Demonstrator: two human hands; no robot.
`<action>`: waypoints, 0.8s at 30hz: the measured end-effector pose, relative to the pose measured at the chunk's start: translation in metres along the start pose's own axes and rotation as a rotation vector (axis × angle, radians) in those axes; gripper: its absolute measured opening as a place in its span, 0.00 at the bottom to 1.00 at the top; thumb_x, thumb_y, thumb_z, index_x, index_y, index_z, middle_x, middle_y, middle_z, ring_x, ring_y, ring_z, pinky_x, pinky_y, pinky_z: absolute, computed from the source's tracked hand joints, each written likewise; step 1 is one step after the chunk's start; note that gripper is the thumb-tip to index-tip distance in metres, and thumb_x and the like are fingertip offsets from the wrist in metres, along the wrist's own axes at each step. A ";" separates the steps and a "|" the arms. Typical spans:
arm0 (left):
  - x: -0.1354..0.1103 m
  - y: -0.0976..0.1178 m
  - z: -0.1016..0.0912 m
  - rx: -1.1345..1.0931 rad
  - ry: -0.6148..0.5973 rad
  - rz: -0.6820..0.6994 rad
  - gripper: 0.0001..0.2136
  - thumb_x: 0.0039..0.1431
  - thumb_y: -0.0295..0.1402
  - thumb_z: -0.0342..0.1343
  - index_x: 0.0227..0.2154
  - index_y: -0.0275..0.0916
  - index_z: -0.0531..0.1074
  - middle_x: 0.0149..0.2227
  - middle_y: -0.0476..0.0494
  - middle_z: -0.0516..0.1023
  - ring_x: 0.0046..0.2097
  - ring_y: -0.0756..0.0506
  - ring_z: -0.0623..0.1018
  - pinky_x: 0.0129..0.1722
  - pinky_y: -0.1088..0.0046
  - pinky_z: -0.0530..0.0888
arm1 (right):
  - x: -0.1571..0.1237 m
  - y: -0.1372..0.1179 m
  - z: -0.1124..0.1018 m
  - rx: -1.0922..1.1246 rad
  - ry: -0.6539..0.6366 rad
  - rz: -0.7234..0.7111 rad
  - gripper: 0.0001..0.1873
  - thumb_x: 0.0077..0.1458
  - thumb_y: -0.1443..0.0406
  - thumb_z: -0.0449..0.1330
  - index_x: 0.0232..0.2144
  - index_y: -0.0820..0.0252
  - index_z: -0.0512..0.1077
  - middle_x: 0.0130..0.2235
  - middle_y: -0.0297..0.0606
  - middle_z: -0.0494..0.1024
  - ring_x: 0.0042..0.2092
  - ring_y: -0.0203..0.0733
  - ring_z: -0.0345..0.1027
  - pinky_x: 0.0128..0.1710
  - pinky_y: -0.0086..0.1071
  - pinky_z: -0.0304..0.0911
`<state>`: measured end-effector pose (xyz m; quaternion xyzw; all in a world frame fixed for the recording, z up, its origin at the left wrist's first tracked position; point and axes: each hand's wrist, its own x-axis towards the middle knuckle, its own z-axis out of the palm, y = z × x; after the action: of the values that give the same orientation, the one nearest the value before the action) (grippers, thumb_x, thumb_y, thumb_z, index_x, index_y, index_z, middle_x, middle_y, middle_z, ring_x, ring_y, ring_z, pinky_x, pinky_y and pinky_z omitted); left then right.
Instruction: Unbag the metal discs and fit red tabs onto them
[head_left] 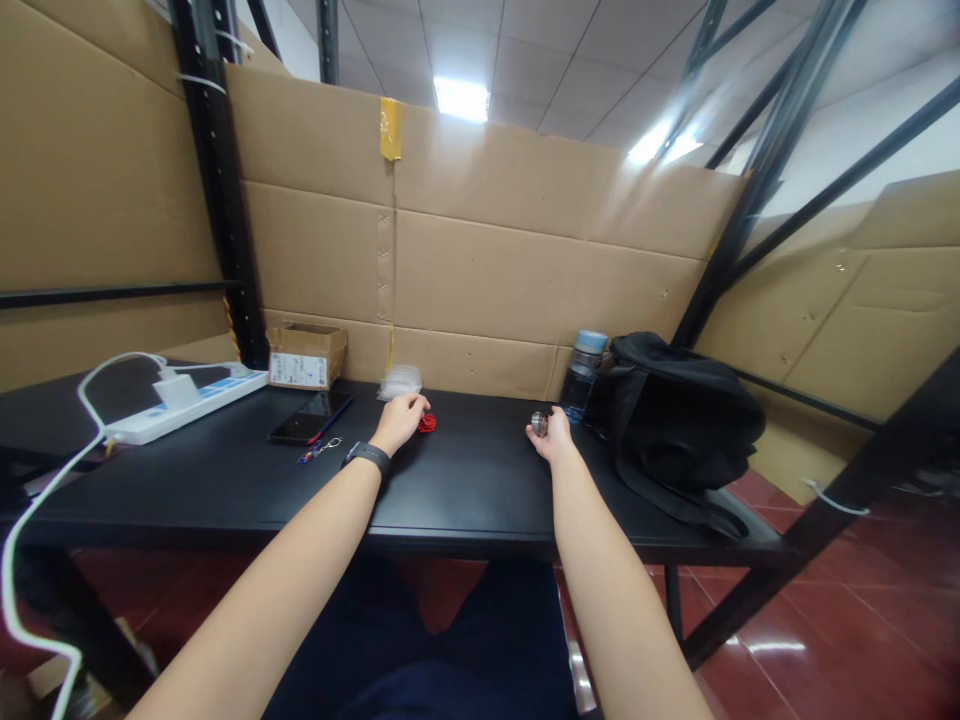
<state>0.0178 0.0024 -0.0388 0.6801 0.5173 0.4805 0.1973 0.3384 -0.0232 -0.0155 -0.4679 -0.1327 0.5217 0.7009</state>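
Observation:
My left hand (400, 424), with a dark watch on the wrist, is over the table with its fingers curled together. A small bundle of red cord (427, 424) shows right under its fingertips and appears to be pinched there; the fingers partly hide it. Just behind this hand lies a clear, crumpled plastic bag (400, 382). On the right, my right hand (553, 434) is closed around a small round, ridged silver metal piece (538, 423), whose left side shows between thumb and fingers. A clear bottle with a blue cap (591, 342) stands just behind that hand.
A black backpack (675, 420) occupies the table's right end, its strap over the front edge. To the left are a phone (311, 418), a keyring (321, 450), an opened cardboard box (307, 358) and a white power strip (187, 408) with cables. Cardboard walls (480, 270) enclose the black table (465, 490).

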 end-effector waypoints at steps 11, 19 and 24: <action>-0.001 0.003 -0.001 0.012 0.001 -0.001 0.14 0.59 0.37 0.48 0.28 0.40 0.78 0.27 0.47 0.80 0.32 0.45 0.78 0.35 0.71 0.68 | 0.011 0.001 -0.002 0.156 -0.069 0.014 0.11 0.51 0.79 0.54 0.27 0.58 0.62 0.22 0.27 0.66 0.24 0.31 0.62 0.34 0.34 0.80; 0.000 0.001 0.001 0.004 0.004 0.000 0.14 0.60 0.38 0.48 0.29 0.40 0.78 0.27 0.48 0.80 0.32 0.44 0.78 0.34 0.71 0.68 | 0.023 -0.006 -0.008 0.308 -0.097 0.032 0.10 0.53 0.79 0.54 0.31 0.60 0.65 0.29 0.33 0.72 0.32 0.35 0.73 0.37 0.33 0.81; 0.001 -0.001 0.001 0.010 0.004 0.008 0.14 0.60 0.38 0.48 0.29 0.41 0.78 0.26 0.48 0.80 0.32 0.44 0.78 0.34 0.71 0.68 | 0.031 -0.012 -0.013 0.372 -0.089 0.008 0.10 0.53 0.79 0.55 0.34 0.63 0.68 0.34 0.37 0.76 0.36 0.35 0.76 0.35 0.25 0.79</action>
<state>0.0183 0.0041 -0.0400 0.6823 0.5174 0.4800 0.1907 0.3671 -0.0039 -0.0220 -0.3072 -0.0632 0.5602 0.7667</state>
